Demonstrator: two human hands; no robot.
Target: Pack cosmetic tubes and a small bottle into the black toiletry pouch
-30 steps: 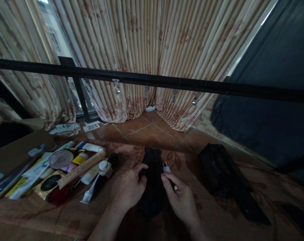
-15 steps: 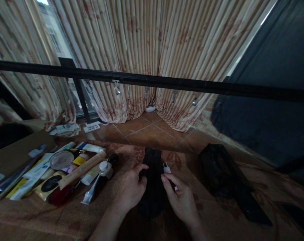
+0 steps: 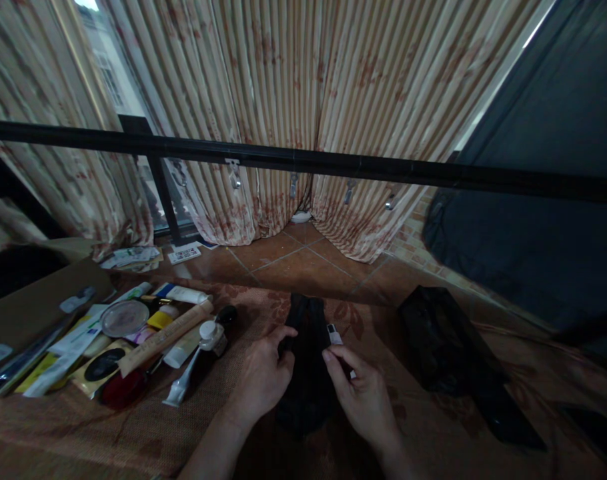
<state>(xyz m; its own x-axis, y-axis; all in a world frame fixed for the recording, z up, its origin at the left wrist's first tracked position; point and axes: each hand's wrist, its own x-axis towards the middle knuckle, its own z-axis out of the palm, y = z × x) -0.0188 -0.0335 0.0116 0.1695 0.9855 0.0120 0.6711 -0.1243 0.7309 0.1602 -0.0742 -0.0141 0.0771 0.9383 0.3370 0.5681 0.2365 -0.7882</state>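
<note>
A long, dark black pouch [image 3: 307, 387] lies in front of me on the brown patterned cloth, with a narrow gap between its two sides at the far end. My left hand [image 3: 269, 370] grips its left edge, with thumb and fingers curled against it. At the right edge, my right hand [image 3: 361, 387] pinches the pouch between thumb and fingers. A small white tag [image 3: 335, 335] shows just beyond my right fingertips, partly hidden by that hand. The pouch's near end is too dark to make out.
To the left lie several tubes, a round clear-lidded case [image 3: 125, 318], a white-capped bottle [image 3: 213, 337] and a wooden stick [image 3: 166, 335], beside a cardboard box [image 3: 78, 287]. A black bag [image 3: 433, 340] lies on the right. Beyond the cloth are a tiled floor [image 3: 303, 260], a black rail [image 3: 303, 160] and curtains.
The far end of the pouch has parted, and a gap now shows between its two sides. Both hands have kept almost the same place and grip.
</note>
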